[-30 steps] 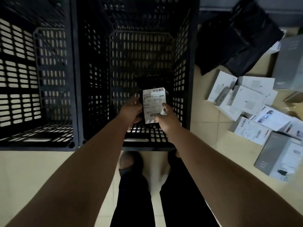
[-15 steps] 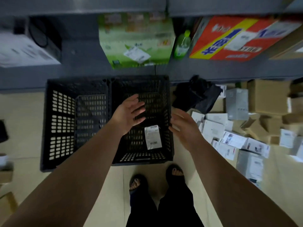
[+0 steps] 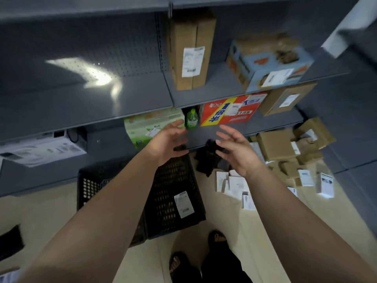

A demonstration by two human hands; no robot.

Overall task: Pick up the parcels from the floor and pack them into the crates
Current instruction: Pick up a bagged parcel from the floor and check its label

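Head view: we note one labelled parcel [image 3: 183, 204] lying inside the right crate [image 3: 175, 227]. The left hand [image 3: 167, 144] and right hand [image 3: 234, 152] hang empty, fingers spread, above its far end. White parcels [image 3: 236, 184] scattered on the floor right of the crate risk being trodden on in this dim light.

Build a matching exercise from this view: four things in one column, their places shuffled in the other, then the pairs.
Things
1. labelled parcel
2. green bottle
3. tall brown box
4. white boxes

Places
A. on the floor, right of the crates
B. standing on the shelf above the red carton
C. inside the right-hand black crate
D. between the green carton and the red carton

Pairs: 1-C, 2-D, 3-B, 4-A
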